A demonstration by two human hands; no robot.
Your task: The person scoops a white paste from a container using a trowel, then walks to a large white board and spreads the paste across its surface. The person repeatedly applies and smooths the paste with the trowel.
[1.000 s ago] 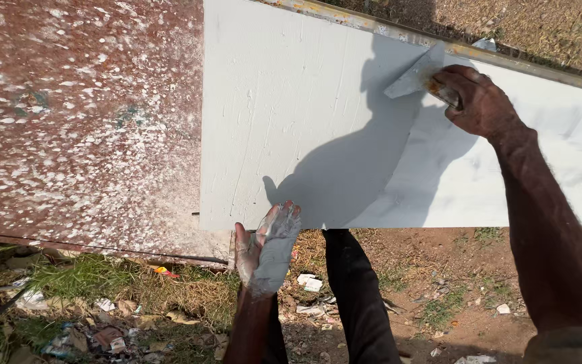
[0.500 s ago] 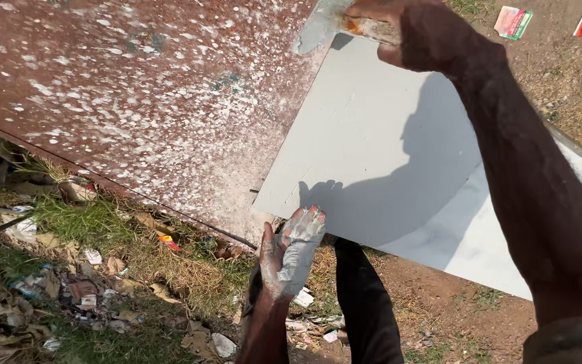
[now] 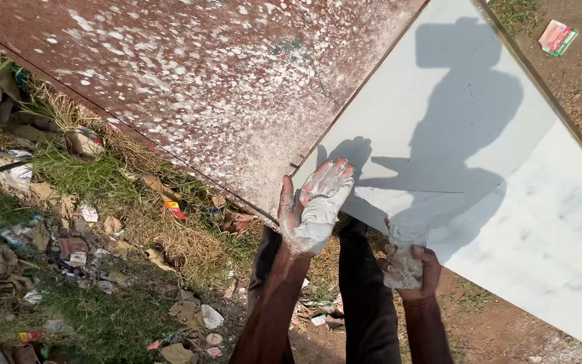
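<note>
A large white board [image 3: 479,155] lies flat on top of a rust-brown panel [image 3: 223,81] speckled with white paste. My left hand [image 3: 314,209] is held palm up at the board's near edge, fingers spread, the palm heaped with white putty. My right hand [image 3: 411,269] grips a paste-caked scraper [image 3: 402,253] by its handle, the blade resting against the board's lower edge by a freshly spread band of putty. My shadow falls across the board. My dark trouser legs [image 3: 365,296] stand below between the two arms.
Grass, dry leaves and scattered litter [image 3: 75,249] cover the ground to the left. Bare brown dirt [image 3: 500,323] lies under the board at right. A red and green wrapper [image 3: 557,37] sits on the ground at the top right.
My right hand has drawn the scraper from the board's far edge down to the near edge. The view has tilted further left. My left hand has stayed by the near edge.
</note>
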